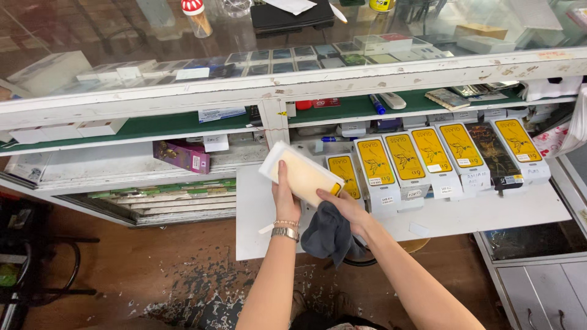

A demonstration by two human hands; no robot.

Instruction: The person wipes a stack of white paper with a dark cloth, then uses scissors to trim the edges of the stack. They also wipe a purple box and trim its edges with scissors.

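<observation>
On the far left, white boxes (46, 72) lie under the glass top of the bench (293, 85). A little to the right, a purple box (181, 156) sits on a lower shelf (122, 165). Below it lies a stack of flat green and white packs (171, 194).

Next comes the person's left hand (285, 198). It is closed around the lower edge of a long white box (301, 174) and holds it up in the air, tilted, in front of the shelf. The wide face of the box looks pale yellow. A gold watch and a thin bracelet (285, 230) sit on that wrist.

Just to the right, the right hand (343, 205) touches the lower end of the same box. Its fingers are closed on a dark grey cloth (329, 235), which hangs down below the hand.

Behind the hands, a white pull-out shelf (465, 217) sticks out from the bench. A row of white boxes with yellow fronts (428, 156) stands on it, side by side, leaning back. One box near the right end is dark (495, 156).

Higher up, on a green shelf (367, 107), lie a blue pen (377, 104) and a white remote (392, 100)
</observation>
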